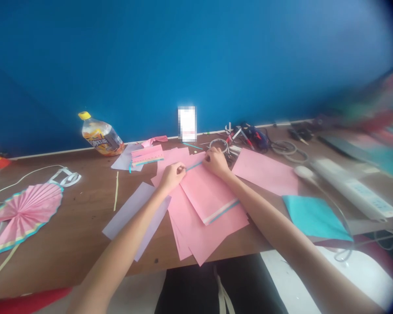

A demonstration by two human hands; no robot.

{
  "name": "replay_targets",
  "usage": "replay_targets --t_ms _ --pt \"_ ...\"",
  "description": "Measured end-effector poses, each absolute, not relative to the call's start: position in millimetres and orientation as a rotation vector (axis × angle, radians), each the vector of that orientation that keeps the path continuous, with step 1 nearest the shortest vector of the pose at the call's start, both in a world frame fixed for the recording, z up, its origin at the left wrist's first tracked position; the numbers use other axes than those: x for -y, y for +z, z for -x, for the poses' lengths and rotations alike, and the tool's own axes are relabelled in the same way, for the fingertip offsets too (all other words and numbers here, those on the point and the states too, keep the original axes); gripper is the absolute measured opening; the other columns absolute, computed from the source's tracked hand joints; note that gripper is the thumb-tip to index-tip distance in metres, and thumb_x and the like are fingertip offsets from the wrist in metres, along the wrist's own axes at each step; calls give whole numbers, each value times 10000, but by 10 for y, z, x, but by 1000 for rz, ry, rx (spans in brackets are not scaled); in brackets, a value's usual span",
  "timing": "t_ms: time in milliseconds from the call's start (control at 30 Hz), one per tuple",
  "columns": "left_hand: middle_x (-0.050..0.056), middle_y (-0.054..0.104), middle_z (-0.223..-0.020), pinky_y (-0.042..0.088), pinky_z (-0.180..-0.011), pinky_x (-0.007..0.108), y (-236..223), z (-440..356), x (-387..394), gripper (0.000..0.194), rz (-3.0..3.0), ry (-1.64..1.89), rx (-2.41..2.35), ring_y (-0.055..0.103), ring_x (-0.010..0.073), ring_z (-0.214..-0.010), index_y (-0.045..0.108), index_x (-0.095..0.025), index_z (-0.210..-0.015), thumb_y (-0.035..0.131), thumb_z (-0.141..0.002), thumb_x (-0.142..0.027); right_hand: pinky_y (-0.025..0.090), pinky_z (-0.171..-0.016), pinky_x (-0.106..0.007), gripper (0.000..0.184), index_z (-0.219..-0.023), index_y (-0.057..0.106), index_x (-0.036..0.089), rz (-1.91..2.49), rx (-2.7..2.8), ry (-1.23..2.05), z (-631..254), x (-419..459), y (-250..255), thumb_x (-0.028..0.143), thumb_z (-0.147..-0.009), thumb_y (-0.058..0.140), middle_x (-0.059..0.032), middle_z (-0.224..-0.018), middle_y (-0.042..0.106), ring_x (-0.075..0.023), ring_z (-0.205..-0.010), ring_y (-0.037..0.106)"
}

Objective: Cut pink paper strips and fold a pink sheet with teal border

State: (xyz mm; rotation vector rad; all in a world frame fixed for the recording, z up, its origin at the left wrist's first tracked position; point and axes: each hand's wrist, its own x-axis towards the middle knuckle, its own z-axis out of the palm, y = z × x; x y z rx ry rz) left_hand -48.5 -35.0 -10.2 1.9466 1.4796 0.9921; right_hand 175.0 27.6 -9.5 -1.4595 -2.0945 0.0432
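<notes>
Here we go: our left hand (173, 176) and right hand (216, 162) pinch a thin teal paper strip (194, 166), fingers clamped on its ends, just above the loose pink paper sheets (205, 194).

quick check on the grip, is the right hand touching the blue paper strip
Touching. The head view shows the blue paper strip running straight into the fingers of the right hand, with no gap.

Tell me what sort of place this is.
Likely a paper-craft workbench: pink paper sheets lie on a wooden desk, a pleated paper fan sits left, and a power strip sits right.
</notes>
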Motion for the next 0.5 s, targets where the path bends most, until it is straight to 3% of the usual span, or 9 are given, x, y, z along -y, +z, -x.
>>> replay_targets --t_ms 333,433,500 --pt "11 638 -719 384 -584 221 -128 495 350 163 -1999 988 -1490 535 122 -629 664 -192 -833 524 -794 -265 409 -752 -393 97 -646 500 204 1472 2034 -4 -1770 -259 -81 163 -734 491 -109 -846 592 -259 -824 475" --pt "12 636 -709 387 -585 221 -117 499 356 165 -2002 982 -1490 539 125 -626 661 -191 -831 519 -805 -271 413 -743 -371 68 -738 532 199 1427 1956 72 -1788 -231 -46 170 -749 472 -87 -807 601 -251 -806 506" --pt "16 646 -727 393 -592 223 -108 502 361 159 -2004 982 -1487 551 128 -639 661 -190 -831 524 -806 -265 421 -731 -343 166 -854 560 194 1378 1883 179 -1811 -207 -20 146 -740 449 -67 -825 621 -234 -796 538"
